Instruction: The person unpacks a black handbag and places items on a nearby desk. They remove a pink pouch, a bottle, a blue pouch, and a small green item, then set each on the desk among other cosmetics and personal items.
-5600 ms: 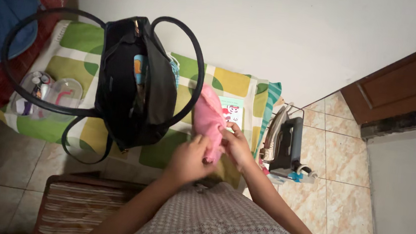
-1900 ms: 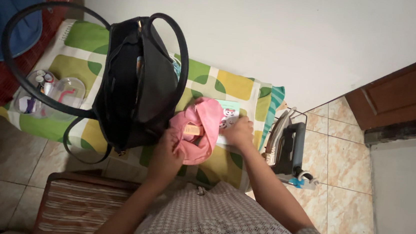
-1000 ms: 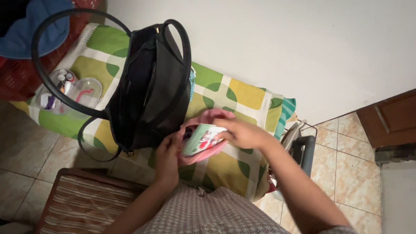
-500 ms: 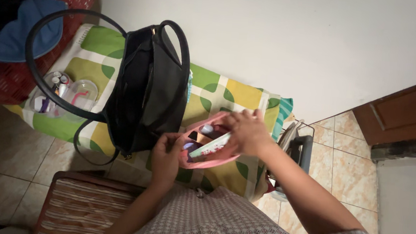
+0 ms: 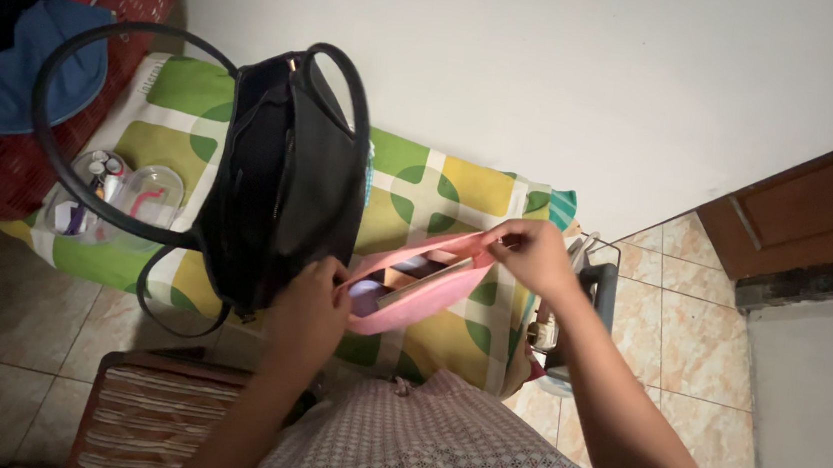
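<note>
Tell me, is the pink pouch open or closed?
Open. The left hand and right hand hold the ends of the pink pouch, and small things show inside through its gaping top.

Dim indoor light, dark top-left corner, wide-angle distortion.

Two bare arms reach forward from the bottom of the view, sleeves ending above the elbows. The left hand [image 5: 308, 307] sits lower and nearer the body, fingers curled closed in a grip, back of the hand facing up. The right hand [image 5: 530, 254] is extended farther out, wrist bent, thumb and fingertips pinched together. The hands are held apart, both forearms angled inward.
</note>
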